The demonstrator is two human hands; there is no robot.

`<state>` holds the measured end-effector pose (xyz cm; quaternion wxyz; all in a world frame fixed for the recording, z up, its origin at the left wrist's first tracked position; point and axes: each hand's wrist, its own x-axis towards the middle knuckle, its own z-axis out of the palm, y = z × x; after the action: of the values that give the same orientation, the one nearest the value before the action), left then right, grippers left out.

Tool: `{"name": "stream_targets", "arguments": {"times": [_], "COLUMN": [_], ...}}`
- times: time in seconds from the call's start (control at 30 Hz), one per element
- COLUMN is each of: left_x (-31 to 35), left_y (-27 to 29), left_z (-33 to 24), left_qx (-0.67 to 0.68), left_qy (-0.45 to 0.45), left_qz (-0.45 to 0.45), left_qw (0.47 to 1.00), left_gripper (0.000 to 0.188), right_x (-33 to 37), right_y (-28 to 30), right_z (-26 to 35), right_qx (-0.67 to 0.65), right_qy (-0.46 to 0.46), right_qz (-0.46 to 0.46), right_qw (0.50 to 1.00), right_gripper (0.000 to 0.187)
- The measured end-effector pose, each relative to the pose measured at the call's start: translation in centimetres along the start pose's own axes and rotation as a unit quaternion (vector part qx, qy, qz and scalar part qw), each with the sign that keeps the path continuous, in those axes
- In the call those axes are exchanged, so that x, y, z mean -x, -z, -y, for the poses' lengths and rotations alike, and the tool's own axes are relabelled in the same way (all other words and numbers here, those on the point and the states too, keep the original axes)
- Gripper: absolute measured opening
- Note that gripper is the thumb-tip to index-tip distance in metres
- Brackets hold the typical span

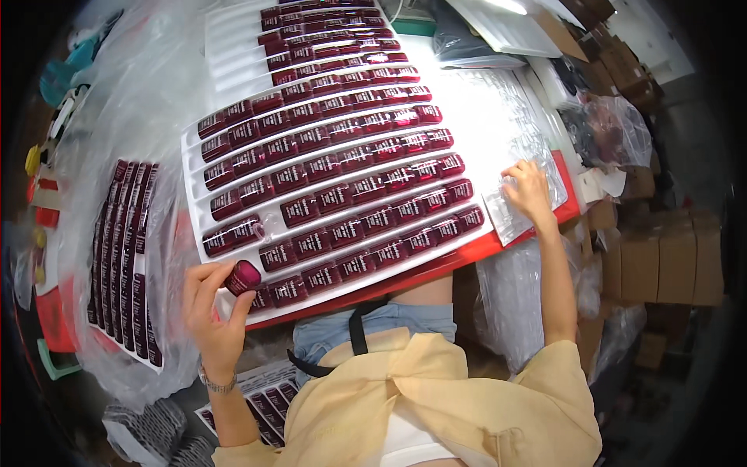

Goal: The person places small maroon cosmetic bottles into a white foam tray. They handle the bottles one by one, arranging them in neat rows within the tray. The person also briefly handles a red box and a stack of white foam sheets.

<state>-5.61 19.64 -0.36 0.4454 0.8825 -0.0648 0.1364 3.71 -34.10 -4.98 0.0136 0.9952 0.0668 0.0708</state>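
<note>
My left hand (214, 311) is closed on a small dark red bottle (246, 276), its thumb and fingers around the sides and the rounded pink-red end showing. It holds the bottle at the near left corner of a white tray (195, 204), which carries slanting rows of similar dark red bottles (347, 233) with pale print. Near the held bottle, the rows have gaps with bare tray. Over on the right, my right hand (529, 189) rests on clear plastic sheets (510, 218). Its fingers are bent, with thumb and fingertips apart.
On the left, another batch of dark red bottles (124, 265) lies amid crumpled clear plastic (78, 194). More bottles (268, 409) stand low by my left forearm. Red edging (405, 279) borders the table. Cardboard boxes (661, 261) and plastic-wrapped items (618, 128) fill the right side.
</note>
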Motion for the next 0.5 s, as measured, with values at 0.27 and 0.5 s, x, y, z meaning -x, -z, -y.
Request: {"name": "stream_targets", "arguments": {"times": [0.27,0.5], "left_x": [0.5,0.7], "left_y": [-0.5,-3.2], "left_z": [-0.3,-4.0], "left_qx": [0.018,0.141], "left_qy": [-0.016,-0.073], "left_qz": [-0.002,0.062], "left_qw": [1.000,0.985], "left_gripper": [0.045,0.045], "right_x": [-0.8,1.8], "right_y": [0.9,10.4], "right_z": [2.0,26.0], "right_qx": [-0.280,-0.586], "right_qy": [-0.106,0.148], "right_qz": [-0.245,0.016], "right_qw": [0.922,0.797], "right_gripper": [0.021,0.021]}}
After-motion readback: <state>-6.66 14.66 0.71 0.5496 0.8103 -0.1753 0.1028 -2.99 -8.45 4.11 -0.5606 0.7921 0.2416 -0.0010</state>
